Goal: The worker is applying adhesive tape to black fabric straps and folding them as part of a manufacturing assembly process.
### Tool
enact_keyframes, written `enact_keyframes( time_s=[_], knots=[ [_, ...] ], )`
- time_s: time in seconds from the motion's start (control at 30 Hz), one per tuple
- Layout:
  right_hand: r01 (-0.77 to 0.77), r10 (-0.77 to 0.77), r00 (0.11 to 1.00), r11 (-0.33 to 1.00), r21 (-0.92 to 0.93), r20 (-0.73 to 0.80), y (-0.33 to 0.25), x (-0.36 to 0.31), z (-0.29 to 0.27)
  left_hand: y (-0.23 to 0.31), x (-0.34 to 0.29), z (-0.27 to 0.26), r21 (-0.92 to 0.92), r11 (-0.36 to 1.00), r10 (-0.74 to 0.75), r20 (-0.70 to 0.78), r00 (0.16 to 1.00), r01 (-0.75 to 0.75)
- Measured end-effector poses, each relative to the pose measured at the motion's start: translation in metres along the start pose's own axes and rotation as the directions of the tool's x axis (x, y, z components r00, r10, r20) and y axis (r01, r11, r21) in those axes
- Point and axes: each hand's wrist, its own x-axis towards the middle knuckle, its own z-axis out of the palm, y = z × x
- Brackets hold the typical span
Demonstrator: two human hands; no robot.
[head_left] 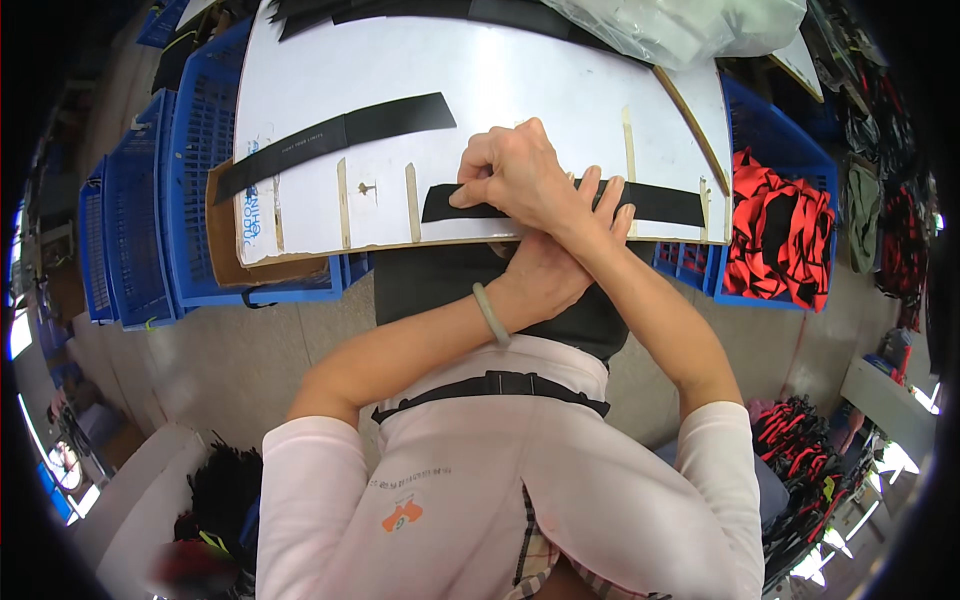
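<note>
Your right forearm (655, 295) is lying crosswise over your left hand (550, 275). Your right hand (525, 175) is holding its fingers curled inward, while your left hand's fingers are pointing, slightly spread, to the right of that curled grip.

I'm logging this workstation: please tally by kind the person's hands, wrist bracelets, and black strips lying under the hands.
Hands: 2 (left hand, right hand)
Bracelet: 1
Black strip under the hands: 1
Total: 4
</note>
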Motion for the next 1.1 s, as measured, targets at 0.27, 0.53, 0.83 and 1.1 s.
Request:
enact_keyframes(
  time_s=[0.27, 0.53, 0.83, 1.1],
  knots=[
    [0.000, -0.003, 0.999, 0.998, -0.069, -0.049, -0.006, 0.001, 0.007, -0.003, 0.000, 0.001, 0.034, 0.999, 0.011, -0.001, 1.000, -0.011],
    [0.013, -0.026, 0.997, 0.985, -0.173, -0.073, -0.005, -0.003, 0.005, 0.000, 0.005, -0.007, 0.037, 0.996, 0.077, 0.037, 0.996, -0.078],
    [-0.007, 0.185, 0.955, 0.795, 0.606, -0.231, -0.013, -0.013, -0.007, 0.000, 0.002, -0.007, 0.002, 0.999, 0.050, 0.117, 0.992, -0.051],
    [-0.242, 0.147, 0.740, 0.969, -0.056, -0.656, 0.027, -0.137, -0.077, 0.002, 0.009, -0.018, 0.007, 0.999, 0.046, 0.162, 0.986, -0.047]
  ],
)
